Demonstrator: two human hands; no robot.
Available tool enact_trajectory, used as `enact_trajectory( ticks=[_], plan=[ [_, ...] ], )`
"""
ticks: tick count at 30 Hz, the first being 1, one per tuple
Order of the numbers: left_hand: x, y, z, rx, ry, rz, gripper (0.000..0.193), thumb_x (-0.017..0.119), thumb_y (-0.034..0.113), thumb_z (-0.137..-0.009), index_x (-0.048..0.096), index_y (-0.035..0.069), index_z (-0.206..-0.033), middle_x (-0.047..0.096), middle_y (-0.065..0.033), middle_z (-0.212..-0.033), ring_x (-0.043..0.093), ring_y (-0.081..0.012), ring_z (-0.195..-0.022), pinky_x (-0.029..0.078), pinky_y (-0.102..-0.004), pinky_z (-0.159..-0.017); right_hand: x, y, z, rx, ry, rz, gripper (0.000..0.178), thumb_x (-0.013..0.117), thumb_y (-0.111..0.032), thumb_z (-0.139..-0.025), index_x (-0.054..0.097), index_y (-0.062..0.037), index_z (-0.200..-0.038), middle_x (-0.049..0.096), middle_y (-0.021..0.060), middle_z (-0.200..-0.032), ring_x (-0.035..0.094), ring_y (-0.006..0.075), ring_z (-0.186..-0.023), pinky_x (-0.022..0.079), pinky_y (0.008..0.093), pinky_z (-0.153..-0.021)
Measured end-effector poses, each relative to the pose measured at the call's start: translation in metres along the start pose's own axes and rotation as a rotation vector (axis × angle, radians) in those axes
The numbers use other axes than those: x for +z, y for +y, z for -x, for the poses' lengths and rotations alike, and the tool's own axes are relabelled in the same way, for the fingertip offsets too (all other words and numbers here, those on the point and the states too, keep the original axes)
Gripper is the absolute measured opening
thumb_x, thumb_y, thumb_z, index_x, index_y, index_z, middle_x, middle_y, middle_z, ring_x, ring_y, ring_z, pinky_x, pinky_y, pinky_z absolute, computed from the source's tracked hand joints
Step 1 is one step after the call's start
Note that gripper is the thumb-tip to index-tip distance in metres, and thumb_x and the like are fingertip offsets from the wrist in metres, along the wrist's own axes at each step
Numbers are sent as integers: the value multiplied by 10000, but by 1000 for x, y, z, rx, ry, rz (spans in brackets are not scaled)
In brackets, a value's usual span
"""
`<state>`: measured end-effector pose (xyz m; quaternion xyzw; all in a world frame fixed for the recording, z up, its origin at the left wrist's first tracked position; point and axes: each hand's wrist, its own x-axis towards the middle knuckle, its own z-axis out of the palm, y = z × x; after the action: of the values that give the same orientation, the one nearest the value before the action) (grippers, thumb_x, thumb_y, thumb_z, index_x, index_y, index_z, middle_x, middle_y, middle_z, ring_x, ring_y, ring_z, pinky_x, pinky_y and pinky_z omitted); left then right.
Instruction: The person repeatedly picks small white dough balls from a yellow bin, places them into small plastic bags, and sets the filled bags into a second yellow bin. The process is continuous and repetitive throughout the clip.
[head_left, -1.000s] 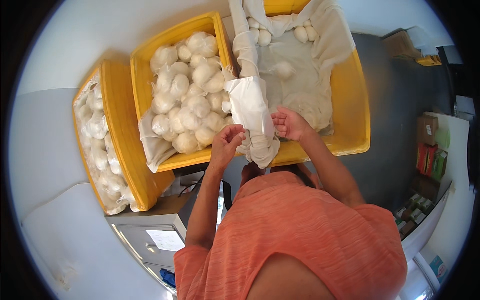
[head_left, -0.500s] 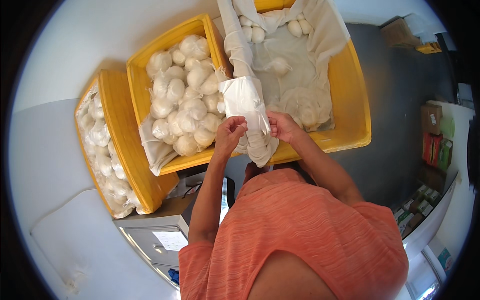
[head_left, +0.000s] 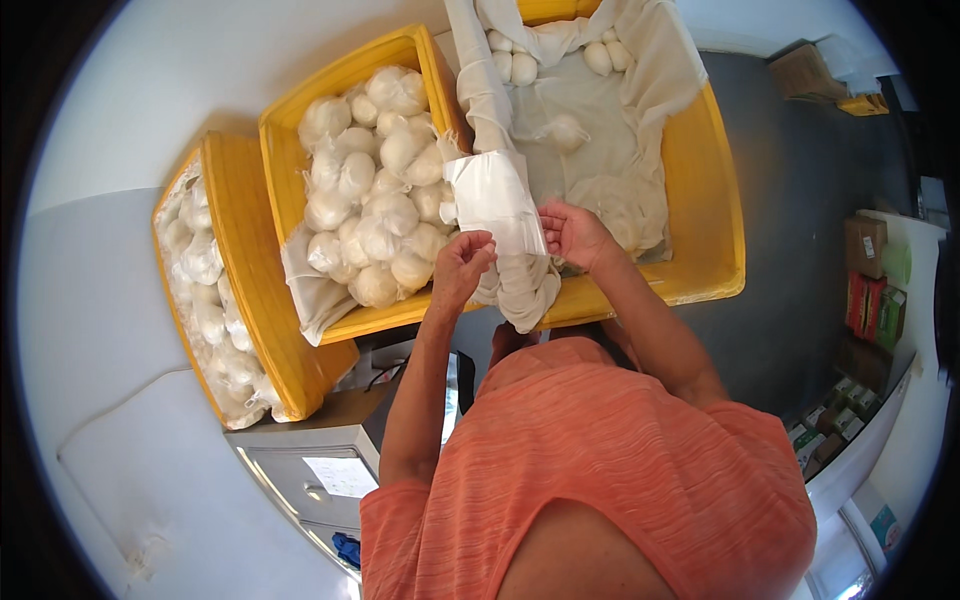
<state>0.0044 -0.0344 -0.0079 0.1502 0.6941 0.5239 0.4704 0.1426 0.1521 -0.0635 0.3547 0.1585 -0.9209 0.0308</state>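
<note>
While both forearms reach forward, left hand (head_left: 462, 262) and right hand (head_left: 572, 232) pinch white bag (head_left: 495, 200).

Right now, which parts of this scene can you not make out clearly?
Head view only:
- Inside of the thin white bag: folded film hides it.
- Fingertips of the left hand and right hand: partly behind the bag.
- Leftmost yellow crate: its far side is bent by the fisheye rim.
- Cartons at right: too small.

Bright, even light; sharp centre, fisheye bending and dark vignette at rim.
</note>
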Motion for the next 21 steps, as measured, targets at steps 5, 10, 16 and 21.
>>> enact_trajectory(
  ticks=[5, 10, 16, 21],
  plan=[
    [-2, -1, 0, 13, 17, 9, 239, 602, 137, -858, 582, 5, -1056, 641, -49, -944, 611, -118, -803, 474, -246, -684, 37, 8, 12, -12, 41, -5, 227, 557, -289, -875, 577, -63, -875, 600, 73, -868, 566, 213, -754, 473, 331, -646],
    [3, 7, -1, -2, 18, 44, 227, 576, 173, -889, 588, 12, -1049, 641, -50, -951, 608, -122, -806, 474, -248, -693, 47, 9, 2, -181, -11, -119, 217, 559, -274, -875, 593, -66, -925, 609, 77, -870, 572, 208, -814, 485, 333, -628],
    [5, 11, 0, 39, 29, 82, 237, 562, 203, -905, 593, 16, -1047, 640, -51, -953, 607, -120, -810, 478, -243, -694, 46, 7, 2, -20, -33, -87, 238, 560, -265, -878, 591, -66, -1004, 624, 60, -889, 587, 162, -760, 464, 307, -605],
    [4, 14, 3, 43, 44, 60, 221, 580, 170, -889, 594, 17, -1048, 639, -46, -944, 611, -118, -810, 480, -237, -686, 14, -10, -1, -206, -152, -12, 281, 573, -208, -854, 570, -31, -1072, 641, 74, -942, 615, 162, -823, 486, 311, -715]
  ],
)
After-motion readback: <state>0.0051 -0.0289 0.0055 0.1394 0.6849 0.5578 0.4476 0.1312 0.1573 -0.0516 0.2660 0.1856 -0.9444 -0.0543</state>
